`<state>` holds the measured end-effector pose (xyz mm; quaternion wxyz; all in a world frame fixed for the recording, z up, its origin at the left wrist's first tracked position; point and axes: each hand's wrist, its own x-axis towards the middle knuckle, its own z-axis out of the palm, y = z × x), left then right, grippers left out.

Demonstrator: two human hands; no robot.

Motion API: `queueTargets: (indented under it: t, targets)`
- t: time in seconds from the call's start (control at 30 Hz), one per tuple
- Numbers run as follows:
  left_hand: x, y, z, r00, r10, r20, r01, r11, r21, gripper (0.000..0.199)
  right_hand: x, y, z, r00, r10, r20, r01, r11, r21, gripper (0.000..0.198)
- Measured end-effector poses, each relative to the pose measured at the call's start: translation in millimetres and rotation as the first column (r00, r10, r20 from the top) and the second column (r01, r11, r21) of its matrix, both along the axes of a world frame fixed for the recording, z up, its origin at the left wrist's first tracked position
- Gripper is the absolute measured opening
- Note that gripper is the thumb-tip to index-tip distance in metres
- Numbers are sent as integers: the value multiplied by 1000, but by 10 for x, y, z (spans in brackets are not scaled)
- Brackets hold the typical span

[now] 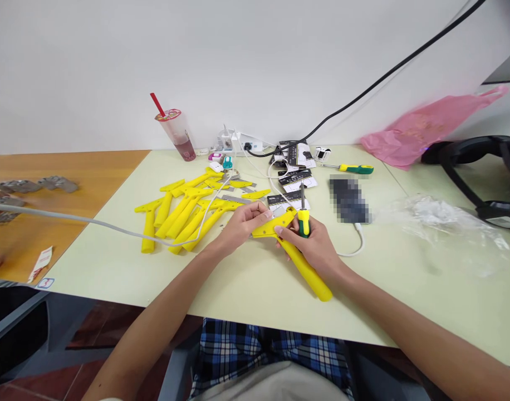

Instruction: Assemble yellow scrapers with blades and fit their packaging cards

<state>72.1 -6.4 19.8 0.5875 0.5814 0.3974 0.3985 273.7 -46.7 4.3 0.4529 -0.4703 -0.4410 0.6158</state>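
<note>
Scraper: resting in both hands over the tabletop; looking light, stiff and probably slippery along the smooth plastic.
Left hand: pinching the left end of the scraper's head with bent fingers.
Right hand: clasping the scraper's neck under the thumb, also holding the screwdriver tip up.
Handle: slanting toward the tabletop's front edge, apparently offering the safest hold.
Scraper pile: lying beyond the left forearm.

Slanted yellow scraper, seemingly mid-air
</note>
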Motion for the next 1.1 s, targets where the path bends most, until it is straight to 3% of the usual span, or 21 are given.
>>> queueTargets:
  t: [0.3,0.6,0.83,1.1]
  targets:
    - [-2,5,28,1000,-5,-10,5,998,-63,43,-23,-18,-10,998,40,39,-42,998,43,59]
    - [45,18,-38,992,113,-58,-112,993,22,42,-30,-21,-26,998,31,62,-36,997,73,60]
    - [43,24,-43,980,140,-142,-124,986,115,38,-24,-21,-15,966,-19,259,-27,984,174,53]
    - [24,22,-30,978,121,-170,-103,988,114,36,-23,-39,-18,960,-20,279,-31,984,177,54]
